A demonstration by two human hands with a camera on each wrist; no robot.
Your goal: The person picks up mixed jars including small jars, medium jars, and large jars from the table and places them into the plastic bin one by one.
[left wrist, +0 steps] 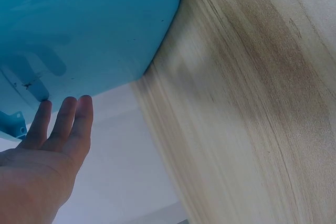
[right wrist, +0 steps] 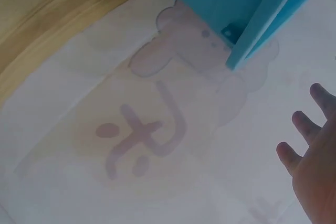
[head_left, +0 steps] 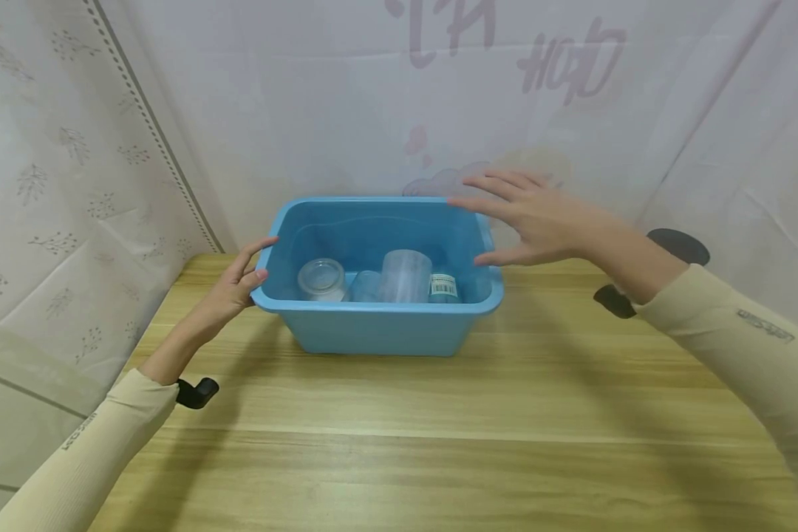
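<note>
A blue plastic bin (head_left: 379,326) stands on the wooden table with several clear containers inside. My left hand (head_left: 236,284) is at its left end, index fingertip and thumb at the rim. In the left wrist view, straight fingers (left wrist: 65,124) reach up to the outer wall. My right hand (head_left: 528,214) is raised by the bin's right end, fingers spread and holding nothing. Inside are a round clear jar (head_left: 322,278) with pale contents, a translucent cylinder (head_left: 406,276), a low clear container (head_left: 366,285) and a clear container with a barcode label (head_left: 443,287).
Wood-grain tabletop (head_left: 399,436) extends in front of the bin. A pale printed curtain (head_left: 346,103) hangs close behind it, and another patterned sheet (head_left: 60,207) hangs at the left. Black wrist straps (head_left: 197,393) show on both arms.
</note>
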